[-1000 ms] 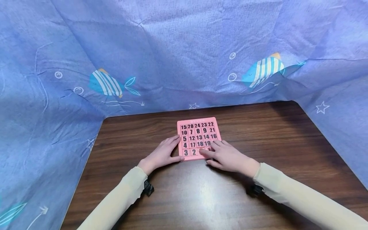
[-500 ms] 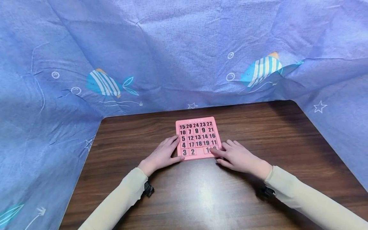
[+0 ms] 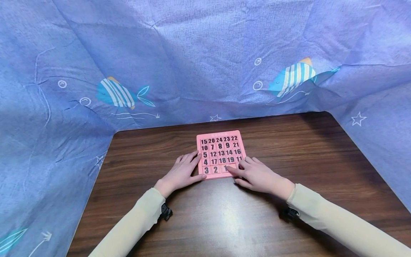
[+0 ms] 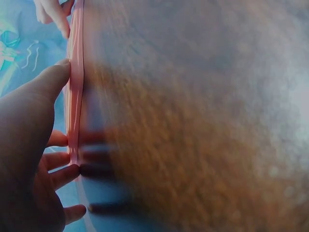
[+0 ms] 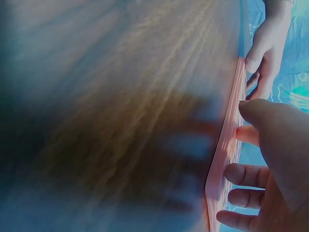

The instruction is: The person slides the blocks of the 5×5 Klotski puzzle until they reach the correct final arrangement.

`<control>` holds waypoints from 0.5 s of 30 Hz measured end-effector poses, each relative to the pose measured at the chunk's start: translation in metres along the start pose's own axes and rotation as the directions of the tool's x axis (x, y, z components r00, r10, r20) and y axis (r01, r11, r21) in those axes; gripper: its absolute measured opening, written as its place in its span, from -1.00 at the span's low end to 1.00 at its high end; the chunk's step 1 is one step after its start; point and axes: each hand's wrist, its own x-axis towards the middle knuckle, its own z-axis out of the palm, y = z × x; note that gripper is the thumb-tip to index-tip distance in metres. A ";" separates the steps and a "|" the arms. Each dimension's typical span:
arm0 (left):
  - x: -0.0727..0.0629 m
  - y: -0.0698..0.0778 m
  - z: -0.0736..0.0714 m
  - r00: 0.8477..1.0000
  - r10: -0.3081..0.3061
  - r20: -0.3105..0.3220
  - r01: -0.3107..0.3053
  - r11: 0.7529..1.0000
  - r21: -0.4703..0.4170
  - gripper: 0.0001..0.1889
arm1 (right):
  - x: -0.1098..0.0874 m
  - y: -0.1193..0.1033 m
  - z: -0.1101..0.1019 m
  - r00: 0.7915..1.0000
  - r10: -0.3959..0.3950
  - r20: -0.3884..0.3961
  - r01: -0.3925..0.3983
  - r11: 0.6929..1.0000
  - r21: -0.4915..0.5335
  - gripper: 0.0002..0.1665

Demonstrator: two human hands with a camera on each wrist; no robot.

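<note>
A pink sliding number puzzle [image 3: 205, 137] lies flat on the wooden table, black numbers on its tiles. My left hand [image 3: 181, 172] steadies its left side: the thumb touches the near left corner while the other fingers lie extended along the edge. From the right, my right hand [image 3: 260, 177] reaches over the near right corner, its index fingertip on the tile marked 1 [image 3: 224, 168], in the bottom row beside the 2. That hand hides the rest of this row. Both wrist views show the puzzle's thin side, the left [image 4: 75, 96] and the right [image 5: 227, 145].
The brown wood-grain table [image 3: 154, 142] extends around the puzzle, with a glare patch in front. A blue cloth [image 3: 199, 53] printed with fish and stars hangs behind and at both sides. Dark devices [image 3: 166, 211] are strapped at both wrists.
My right hand moved right to the tile marked 1, then back left. That tile has slid one place left into the bottom row's gap. The left hand stays at the puzzle's edge.
</note>
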 end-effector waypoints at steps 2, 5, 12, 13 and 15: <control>0.000 0.000 0.000 1.000 -0.003 0.003 0.003 1.000 -0.003 -0.05 | 0.004 -0.003 0.000 1.000 -0.004 0.001 0.004 1.000 -0.002 -0.41; 0.000 0.000 0.000 1.000 -0.007 0.008 0.007 1.000 -0.005 -0.04 | 0.007 -0.005 0.001 1.000 -0.002 0.002 0.002 1.000 0.005 -0.41; 0.000 -0.001 0.000 1.000 -0.008 0.010 0.008 1.000 0.007 -0.03 | 0.000 0.003 -0.003 1.000 0.022 0.011 -0.022 1.000 0.017 -0.42; 0.000 -0.001 0.001 1.000 -0.009 0.010 0.009 1.000 0.009 -0.04 | -0.003 0.005 -0.004 1.000 0.028 0.007 -0.028 0.999 0.019 -0.43; 0.000 -0.001 0.000 1.000 -0.011 0.010 0.011 1.000 0.011 -0.05 | -0.009 0.009 -0.005 0.999 0.042 -0.002 -0.041 0.999 0.017 -0.43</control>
